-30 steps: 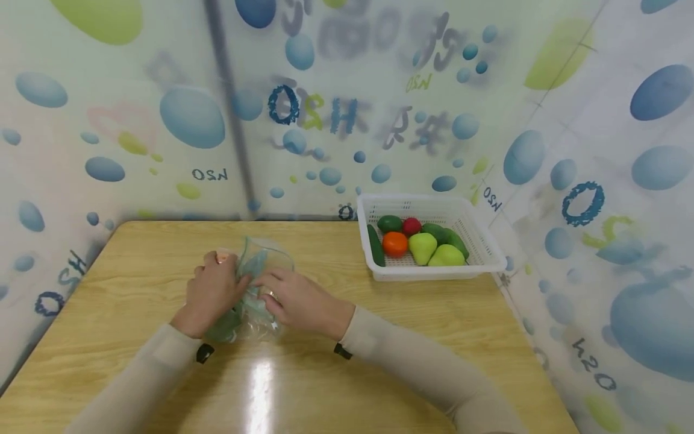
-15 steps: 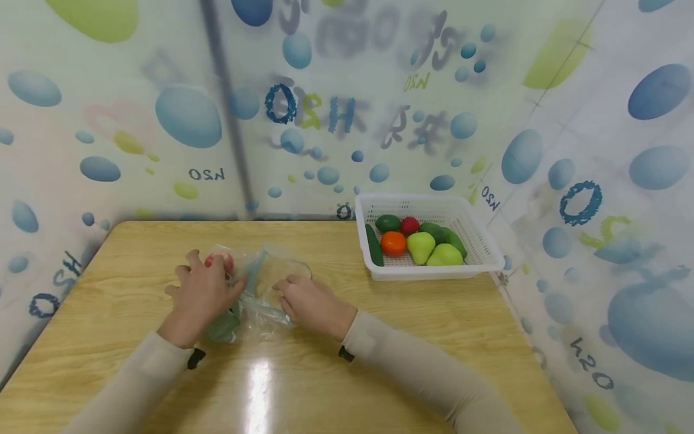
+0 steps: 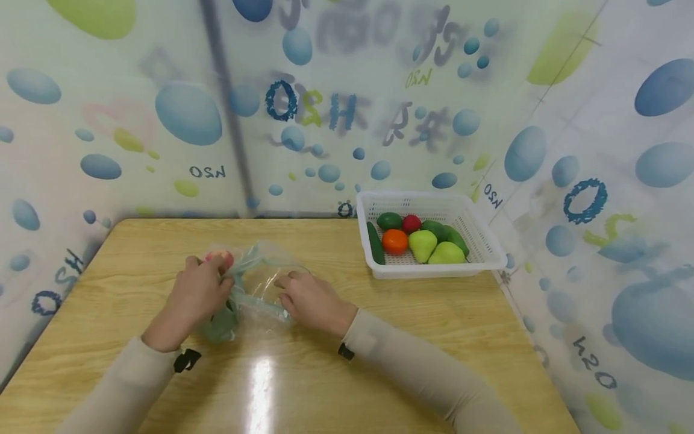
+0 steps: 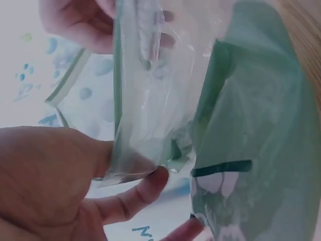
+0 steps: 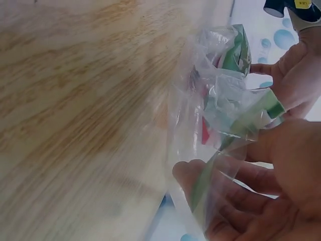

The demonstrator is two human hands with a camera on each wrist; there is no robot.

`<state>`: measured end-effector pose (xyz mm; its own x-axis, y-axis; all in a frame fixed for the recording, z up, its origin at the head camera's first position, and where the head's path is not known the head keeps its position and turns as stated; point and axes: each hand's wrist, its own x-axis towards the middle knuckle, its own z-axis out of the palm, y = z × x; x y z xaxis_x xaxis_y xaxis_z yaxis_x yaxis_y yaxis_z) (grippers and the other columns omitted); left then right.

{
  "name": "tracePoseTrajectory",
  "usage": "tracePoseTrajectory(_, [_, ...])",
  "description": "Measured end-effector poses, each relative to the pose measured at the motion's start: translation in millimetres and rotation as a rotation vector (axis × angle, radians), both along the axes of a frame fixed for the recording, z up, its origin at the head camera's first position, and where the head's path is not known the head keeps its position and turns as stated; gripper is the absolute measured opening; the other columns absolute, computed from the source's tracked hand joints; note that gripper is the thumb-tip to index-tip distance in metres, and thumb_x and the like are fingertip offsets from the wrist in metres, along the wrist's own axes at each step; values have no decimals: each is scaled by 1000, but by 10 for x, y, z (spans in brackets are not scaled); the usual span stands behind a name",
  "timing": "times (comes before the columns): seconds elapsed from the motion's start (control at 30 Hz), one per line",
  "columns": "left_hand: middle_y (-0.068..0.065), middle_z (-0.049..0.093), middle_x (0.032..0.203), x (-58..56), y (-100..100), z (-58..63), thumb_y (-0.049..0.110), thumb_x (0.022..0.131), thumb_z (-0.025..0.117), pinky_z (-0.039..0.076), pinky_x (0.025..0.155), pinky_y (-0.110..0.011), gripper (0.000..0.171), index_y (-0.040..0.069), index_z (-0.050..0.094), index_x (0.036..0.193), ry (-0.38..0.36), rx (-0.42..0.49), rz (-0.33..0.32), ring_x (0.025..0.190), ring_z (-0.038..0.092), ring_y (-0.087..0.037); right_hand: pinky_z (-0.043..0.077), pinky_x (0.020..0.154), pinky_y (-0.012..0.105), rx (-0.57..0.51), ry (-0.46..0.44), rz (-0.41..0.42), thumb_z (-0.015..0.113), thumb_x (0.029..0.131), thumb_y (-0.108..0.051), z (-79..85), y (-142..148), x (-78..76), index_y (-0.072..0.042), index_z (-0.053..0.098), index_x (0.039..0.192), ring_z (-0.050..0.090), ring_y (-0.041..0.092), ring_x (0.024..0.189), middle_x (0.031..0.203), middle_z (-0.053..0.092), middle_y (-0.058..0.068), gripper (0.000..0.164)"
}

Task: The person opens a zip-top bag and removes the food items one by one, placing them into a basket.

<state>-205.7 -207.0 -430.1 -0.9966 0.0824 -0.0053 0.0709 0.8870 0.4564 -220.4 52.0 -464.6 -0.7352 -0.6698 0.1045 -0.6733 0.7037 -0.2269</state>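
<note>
A clear plastic zip bag (image 3: 264,282) with pale green edges lies spread between both hands on the wooden table. My left hand (image 3: 192,295) pinches its left edge; in the left wrist view, thumb and finger (image 4: 143,193) meet at the bag's rim. My right hand (image 3: 317,302) holds the opposite edge, its fingers bent around the film in the right wrist view. Partly under my left hand sits a green plastic package (image 3: 219,324), which looms large beside the fingers in the left wrist view (image 4: 261,125). A pinkish-red rounded item (image 3: 221,259) shows beyond the left fingertips, mostly covered.
A white plastic basket (image 3: 434,272) stands at the table's back right. In it are a tomato (image 3: 394,242), green pears (image 3: 422,246), a cucumber (image 3: 376,243) and other produce. A patterned curtain wall (image 3: 336,163) rises behind the table (image 3: 379,374).
My right hand has moved right from beside the left one, drawing the clear bag wider. The left hand's fingers spread apart, then came back together on the bag's edge.
</note>
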Motion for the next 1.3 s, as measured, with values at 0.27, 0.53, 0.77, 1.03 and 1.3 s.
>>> tracePoseTrajectory(0.27, [-43,73,118,-51,-79,38,15,117,55,58,78,-54,42,-21,61,136,-32,127,-84,105,68,-51,67,94,23,-65,-24,-13,71,117,-20,-7,12,-73,-7,78,146,82,16,117,139,83,9,33])
tracePoseTrajectory(0.53, [-45,71,140,-98,17,-135,14,117,53,65,85,-53,48,-22,54,149,-75,228,-90,113,76,-48,64,90,13,-159,-32,47,77,111,-9,1,53,-132,-1,75,148,85,16,111,141,79,16,38])
tracePoseTrajectory(0.77, [-44,72,134,-110,86,-220,14,117,52,63,83,-59,49,-21,50,152,-66,210,-114,105,75,-46,66,101,22,-136,-76,44,78,113,-16,-64,5,-209,-4,74,152,82,18,125,155,76,13,41])
tracePoseTrajectory(1.03, [-42,73,127,-136,122,-265,15,118,50,64,81,-57,42,-19,53,142,-111,211,-128,102,74,-44,65,102,27,-14,-97,26,85,110,-30,-143,-137,-266,-8,61,167,78,15,120,148,79,8,66])
tracePoseTrajectory(1.3, [-48,72,125,-157,165,-260,17,119,45,61,72,-45,61,-27,29,159,-177,236,-120,89,73,-35,61,85,25,27,-136,14,89,106,-38,-152,-219,-303,-11,64,139,74,12,95,128,79,8,49])
